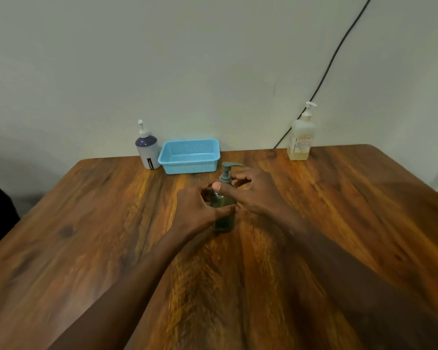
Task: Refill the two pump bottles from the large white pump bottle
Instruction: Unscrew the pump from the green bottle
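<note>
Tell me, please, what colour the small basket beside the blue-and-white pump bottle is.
Light blue, with perforated mesh walls; the basket shows clearly in the head view.

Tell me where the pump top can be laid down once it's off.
Free: bare table between the right hand and the large white pump bottle; also left of the left hand. Crowded: around the green bottle and blue basket.

The brown wooden tabletop (pixel 86 236) holds a dark green pump bottle (pixel 223 208) in the middle, and a blue-and-white pump bottle (pixel 147 150), a blue plastic basket (pixel 190 157) and a big pale pump bottle (pixel 301 140) at the back.
</note>
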The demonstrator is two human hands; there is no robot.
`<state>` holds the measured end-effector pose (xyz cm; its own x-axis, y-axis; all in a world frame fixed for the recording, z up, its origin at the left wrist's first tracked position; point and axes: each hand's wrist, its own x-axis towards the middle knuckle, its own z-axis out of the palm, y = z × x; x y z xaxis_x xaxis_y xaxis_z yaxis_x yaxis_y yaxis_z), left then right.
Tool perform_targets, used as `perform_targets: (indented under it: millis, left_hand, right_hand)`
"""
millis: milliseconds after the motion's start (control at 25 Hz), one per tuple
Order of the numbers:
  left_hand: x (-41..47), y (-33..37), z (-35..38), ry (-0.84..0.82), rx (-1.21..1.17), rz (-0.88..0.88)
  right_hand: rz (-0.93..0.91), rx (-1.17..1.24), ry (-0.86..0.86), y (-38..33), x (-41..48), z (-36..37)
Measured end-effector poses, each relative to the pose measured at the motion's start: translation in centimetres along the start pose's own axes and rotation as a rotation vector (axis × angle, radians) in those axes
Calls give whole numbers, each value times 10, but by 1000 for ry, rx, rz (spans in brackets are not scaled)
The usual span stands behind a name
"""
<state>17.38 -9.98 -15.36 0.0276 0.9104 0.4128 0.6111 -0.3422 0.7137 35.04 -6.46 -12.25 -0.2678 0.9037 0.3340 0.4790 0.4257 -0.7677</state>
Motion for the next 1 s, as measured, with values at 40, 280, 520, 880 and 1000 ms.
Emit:
perform_targets:
  millis: [40, 280, 520, 880, 1000]
  left_hand:
    - [-10, 1, -1, 4, 1, -1]
    - [-59, 32, -22, -132, -120, 16]
    - [-88, 43, -44, -221, -174, -9]
    - [-98, 36, -40, -48, -1, 12]
    - [-103, 33, -42, -85, -15, -6]
  right_hand:
    - [-30, -31, 24, -3, -9, 1]
    - [-204, -134, 41, -25, -55, -1]
    - [-45, 162, -379, -41, -77, -13]
    - [-97, 22, -201, -44, -80, -6]
    - [-24, 214, -404, -44, -81, -9]
